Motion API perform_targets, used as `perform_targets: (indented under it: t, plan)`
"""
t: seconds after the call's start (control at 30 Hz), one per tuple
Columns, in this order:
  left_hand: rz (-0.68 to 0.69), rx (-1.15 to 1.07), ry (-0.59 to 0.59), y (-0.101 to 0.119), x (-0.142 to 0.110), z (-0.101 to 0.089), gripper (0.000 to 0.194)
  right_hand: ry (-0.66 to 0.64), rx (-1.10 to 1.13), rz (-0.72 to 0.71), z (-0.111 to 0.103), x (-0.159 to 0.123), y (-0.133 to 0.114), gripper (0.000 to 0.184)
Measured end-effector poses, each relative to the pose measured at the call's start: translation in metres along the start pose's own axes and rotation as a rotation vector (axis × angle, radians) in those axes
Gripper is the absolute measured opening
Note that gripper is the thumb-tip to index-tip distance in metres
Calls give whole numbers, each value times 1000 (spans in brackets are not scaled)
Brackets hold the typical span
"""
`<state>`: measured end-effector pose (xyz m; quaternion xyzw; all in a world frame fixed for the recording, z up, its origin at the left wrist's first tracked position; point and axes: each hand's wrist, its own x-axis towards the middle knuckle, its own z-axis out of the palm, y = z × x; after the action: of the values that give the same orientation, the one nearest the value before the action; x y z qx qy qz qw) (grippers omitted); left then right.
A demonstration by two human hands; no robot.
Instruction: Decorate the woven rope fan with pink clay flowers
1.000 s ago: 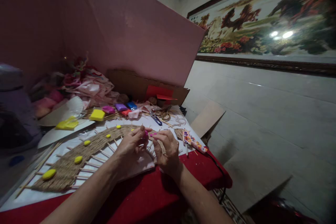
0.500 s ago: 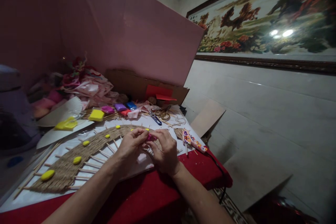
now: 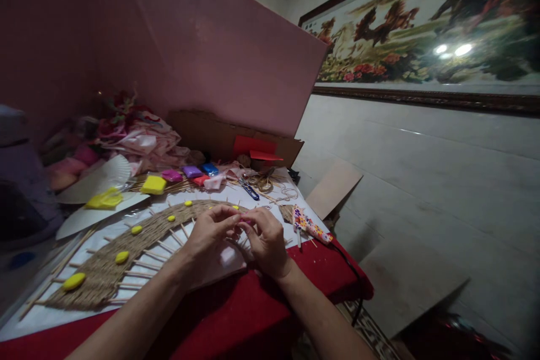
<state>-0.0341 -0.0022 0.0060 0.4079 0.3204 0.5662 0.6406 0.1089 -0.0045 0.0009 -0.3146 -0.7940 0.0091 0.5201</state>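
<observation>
A coarse, rope-textured arc crosses thin wooden sticks, near and left on the white sheet; five smooth yellow ovals dot its left part; both forearms reach far, wrists bent inward; the left hand and right hand, fingers curled nearly closed, pinch one small soft pink lump between their fingertips, above the arc's right part; one flower-patterned glue gun lies right.
</observation>
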Motion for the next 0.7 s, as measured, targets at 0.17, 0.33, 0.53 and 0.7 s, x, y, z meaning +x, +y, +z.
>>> perform_targets:
  t: [0.17,0.33,0.53,0.7]
  plan:
    - [-23,-14,-16,4,-3,3,27,45,64,30,-1,1,-1,8]
    - [-15,-25,25,4,0,2,28,4,77,72,-3,2,1,7]
    - [-31,47,-9,1,0,1,25,5,96,112,-3,1,4,8]
    - [-24,19,-14,2,-3,3,23,3,142,104,-3,1,4,6]
